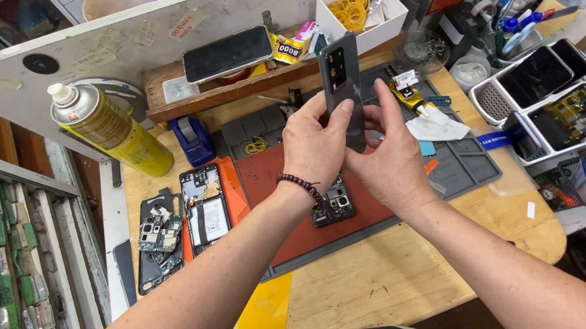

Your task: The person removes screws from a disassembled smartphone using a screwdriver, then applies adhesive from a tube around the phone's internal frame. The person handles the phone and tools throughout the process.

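Both hands held a dark phone back cover [342, 78] above the red work mat [273, 181].
The left hand [316, 143] and right hand [387, 154] gripped its lower part — an opened phone [332, 204] lay on the mat below.

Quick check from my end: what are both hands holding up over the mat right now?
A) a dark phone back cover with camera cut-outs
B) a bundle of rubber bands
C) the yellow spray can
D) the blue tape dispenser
A: the left hand and right hand both grip the dark phone back cover, held upright above the red mat; its camera cut-outs show near the top.
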`<control>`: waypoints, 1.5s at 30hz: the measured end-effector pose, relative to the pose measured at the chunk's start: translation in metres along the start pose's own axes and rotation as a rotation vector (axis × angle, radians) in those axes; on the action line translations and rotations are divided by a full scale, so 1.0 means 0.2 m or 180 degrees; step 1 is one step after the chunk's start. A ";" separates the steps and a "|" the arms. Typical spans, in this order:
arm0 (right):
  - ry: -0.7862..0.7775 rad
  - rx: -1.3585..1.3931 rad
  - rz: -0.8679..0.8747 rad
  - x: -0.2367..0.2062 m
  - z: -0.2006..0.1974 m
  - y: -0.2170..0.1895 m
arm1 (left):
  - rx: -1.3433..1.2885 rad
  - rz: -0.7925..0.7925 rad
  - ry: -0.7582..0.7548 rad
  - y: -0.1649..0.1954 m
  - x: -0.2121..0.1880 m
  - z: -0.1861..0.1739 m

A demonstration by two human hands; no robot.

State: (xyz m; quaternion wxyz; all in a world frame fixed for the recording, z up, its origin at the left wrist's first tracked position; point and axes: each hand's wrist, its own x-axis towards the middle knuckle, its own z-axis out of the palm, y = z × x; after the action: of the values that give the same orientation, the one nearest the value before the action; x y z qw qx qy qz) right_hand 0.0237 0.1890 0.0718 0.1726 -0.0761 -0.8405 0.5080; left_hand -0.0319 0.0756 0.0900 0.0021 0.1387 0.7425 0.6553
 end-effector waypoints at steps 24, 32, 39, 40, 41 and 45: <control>-0.0067 0.0294 0.0516 0.00 -0.46 0.38 | 0.4366 -0.1799 -0.1006 -0.19 -0.06 0.29; -0.0079 0.0326 0.0597 -0.03 -0.45 0.39 | 0.4387 -0.0929 -0.1615 -0.20 -0.03 0.26; 0.0026 -0.0130 0.0615 -0.03 -0.41 0.30 | 0.4240 0.0460 -0.2813 -0.21 0.05 0.03; 0.0016 -0.0201 0.0623 -0.02 -0.38 0.28 | 0.3853 0.0351 -0.2560 -0.23 0.06 -0.02; -0.0089 -0.0553 0.0637 -0.01 -0.36 0.25 | 0.3456 0.0257 -0.2314 -0.26 0.07 -0.07; -0.0921 -0.1669 0.0280 0.02 -0.26 0.17 | 0.1917 -0.0416 -0.0645 -0.42 0.10 -0.32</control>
State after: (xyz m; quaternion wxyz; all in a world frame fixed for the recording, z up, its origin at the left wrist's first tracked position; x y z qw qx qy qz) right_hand 0.0368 0.2500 0.0643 0.0033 -0.0812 -0.9547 0.2862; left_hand -0.0792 0.0094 0.0201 0.0770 0.1497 0.9064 0.3874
